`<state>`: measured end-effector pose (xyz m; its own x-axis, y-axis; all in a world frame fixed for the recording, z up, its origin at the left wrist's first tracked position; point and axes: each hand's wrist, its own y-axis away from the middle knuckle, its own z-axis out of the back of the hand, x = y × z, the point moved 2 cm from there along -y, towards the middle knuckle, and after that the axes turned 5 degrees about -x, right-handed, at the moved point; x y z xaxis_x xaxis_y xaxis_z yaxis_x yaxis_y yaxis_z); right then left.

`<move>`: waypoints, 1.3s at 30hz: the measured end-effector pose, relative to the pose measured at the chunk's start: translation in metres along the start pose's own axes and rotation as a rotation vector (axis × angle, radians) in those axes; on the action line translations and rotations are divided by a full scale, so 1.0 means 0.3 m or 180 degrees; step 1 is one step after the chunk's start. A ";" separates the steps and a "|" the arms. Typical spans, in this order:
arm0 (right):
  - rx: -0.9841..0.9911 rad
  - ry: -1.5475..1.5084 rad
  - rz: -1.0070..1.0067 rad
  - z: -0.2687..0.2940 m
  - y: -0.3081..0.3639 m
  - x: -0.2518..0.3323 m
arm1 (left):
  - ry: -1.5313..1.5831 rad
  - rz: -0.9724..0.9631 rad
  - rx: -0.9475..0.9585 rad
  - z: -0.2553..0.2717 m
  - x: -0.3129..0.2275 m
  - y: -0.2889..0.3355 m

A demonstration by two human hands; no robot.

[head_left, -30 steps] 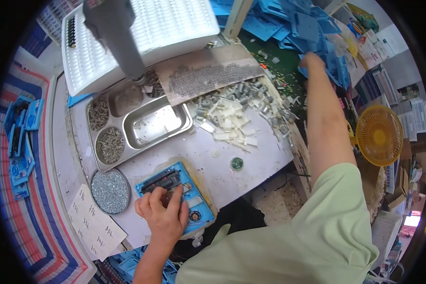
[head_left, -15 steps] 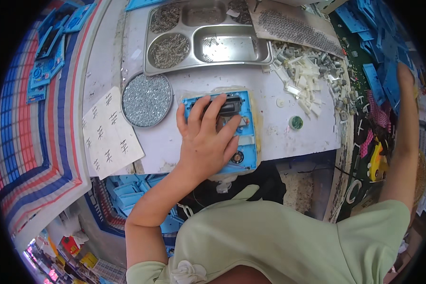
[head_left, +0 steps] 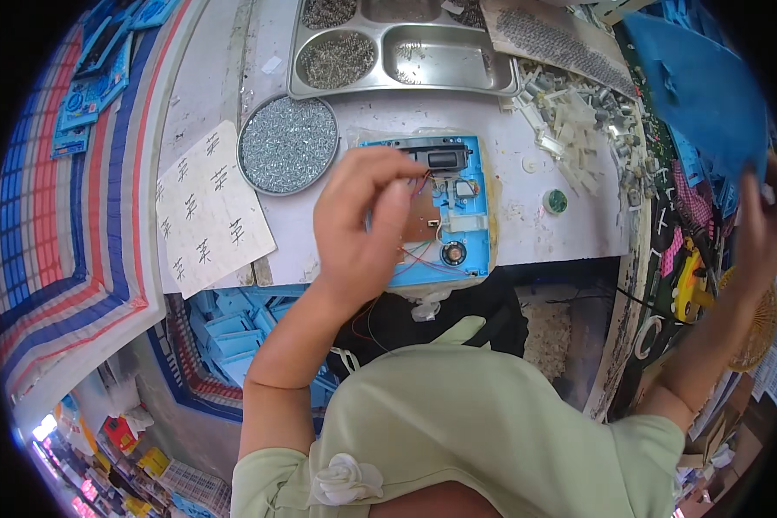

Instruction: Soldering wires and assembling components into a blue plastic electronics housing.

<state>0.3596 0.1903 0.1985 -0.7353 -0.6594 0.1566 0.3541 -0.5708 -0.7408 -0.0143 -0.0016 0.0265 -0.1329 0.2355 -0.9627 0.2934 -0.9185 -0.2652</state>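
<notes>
My left hand (head_left: pixel 362 226) is over the left side of an open blue plastic casing (head_left: pixel 480 203), its fingers curled and their tips partly hidden. Thin red and green wires run near the fingers and below the wrist; whether the hand grips any of them is unclear. Inside the casing are a brown circuit board (head_left: pixel 424 217), a black cylindrical part (head_left: pixel 444 161), a small motor-like part (head_left: pixel 466 189) and a round speaker (head_left: pixel 452 252). Far to the right, my right hand (head_left: pixel 764 211) grips the lower edge of a large blue plastic panel (head_left: pixel 708 99), blurred by motion.
Left of the casing stand a round dish of small metal pins (head_left: pixel 288 145) and a sheet with handwriting (head_left: pixel 211 211). Behind are a steel compartment tray (head_left: pixel 405 89) with screws or springs and a pile of white plastic parts (head_left: pixel 570 142). A small green-topped round item (head_left: pixel 555 202) lies right.
My left hand has lifted off the casing's parts and curled, uncovering the board. My right hand has brought a blue panel up from the pile at right. The view has shifted slightly.
</notes>
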 end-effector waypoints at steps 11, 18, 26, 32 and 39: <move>0.0771 -0.3309 -0.0914 -0.446 0.221 0.565 | 0.2108 0.1862 0.0150 0.151 -0.084 -0.128; 0.1819 -0.3287 -0.2859 -0.397 0.516 0.618 | -0.0748 0.1015 0.0206 0.066 0.045 0.021; 0.2049 -0.2057 -0.1786 -0.426 0.622 0.601 | -0.1796 0.0044 0.0037 0.025 0.058 0.068; 0.2373 -0.2101 -0.1571 -0.443 0.581 0.591 | -0.1821 0.0435 -0.0016 0.038 0.025 0.102; 0.2373 -0.1929 -0.0963 -0.456 0.561 0.581 | -0.2066 0.0414 -0.0090 0.042 0.020 0.138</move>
<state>0.2121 0.0462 0.0119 -0.5097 -0.4553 0.7300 0.6250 -0.7791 -0.0495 -0.0149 -0.0422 0.0105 -0.6355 -0.1241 -0.7620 0.3691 -0.9157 -0.1587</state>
